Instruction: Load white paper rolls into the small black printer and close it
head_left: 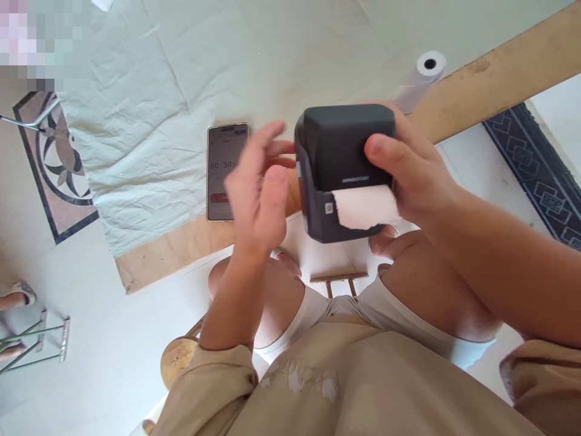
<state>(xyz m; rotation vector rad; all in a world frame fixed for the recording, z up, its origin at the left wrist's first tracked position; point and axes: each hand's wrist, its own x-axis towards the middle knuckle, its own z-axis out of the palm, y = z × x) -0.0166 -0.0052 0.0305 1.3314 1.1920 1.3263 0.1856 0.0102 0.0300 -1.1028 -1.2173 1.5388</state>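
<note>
A small black label printer [345,145] is held up above the table's near edge. My right hand [413,163] grips it from the right, thumb on its top cover and the other fingers behind. A torn strip of white paper [367,206] sticks out of its front slot, beside a small square button on the left. Just left of the printer, my left hand [261,188] is raised with its fingers apart and holds nothing; it is slightly blurred. Behind it lies a phone [220,172] showing a timer, partly covered by the hand.
A white paper roll [424,75] stands near the table's right side. A pale wrinkled cloth [136,133] covers much of the wooden table [167,245]. Below are my knees and a wooden stool [177,360]. Another person's foot [18,297] and a metal stool frame [40,339] show at far left.
</note>
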